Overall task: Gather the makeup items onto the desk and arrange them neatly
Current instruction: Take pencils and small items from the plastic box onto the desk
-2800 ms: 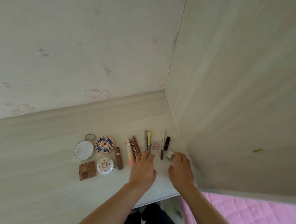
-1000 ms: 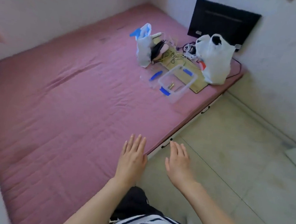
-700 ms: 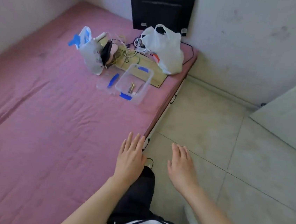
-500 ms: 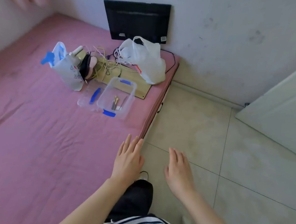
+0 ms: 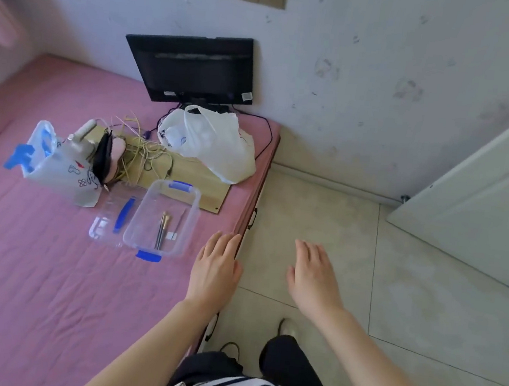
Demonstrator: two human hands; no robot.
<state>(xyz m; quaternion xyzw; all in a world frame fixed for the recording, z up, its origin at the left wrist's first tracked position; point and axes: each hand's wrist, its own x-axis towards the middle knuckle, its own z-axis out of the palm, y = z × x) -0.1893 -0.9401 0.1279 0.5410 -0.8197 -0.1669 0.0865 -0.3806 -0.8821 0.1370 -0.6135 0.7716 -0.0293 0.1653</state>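
Pink mattress point(image 5: 33, 279) beside pale tiled floor point(image 5: 408, 303); black monitor point(image 5: 191, 66) against scuffed wall.
Clear bin point(image 5: 162, 217) (blue latches) on the mattress holds slim makeup brushes point(image 5: 161, 230); left hand point(image 5: 215, 270) and right hand point(image 5: 313, 277) hover flat, fingers straight, holding nothing.

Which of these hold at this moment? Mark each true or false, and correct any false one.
1. Both hands are empty, fingers extended. True: left hand, right hand.
2. The clear plastic bin holds makeup brushes. True.
3. The bin sits on the floor tiles. False: it sits on the pink mattress.
4. The white plastic bag lies inside the bin. False: it lies beyond the bin, in front of the black monitor.
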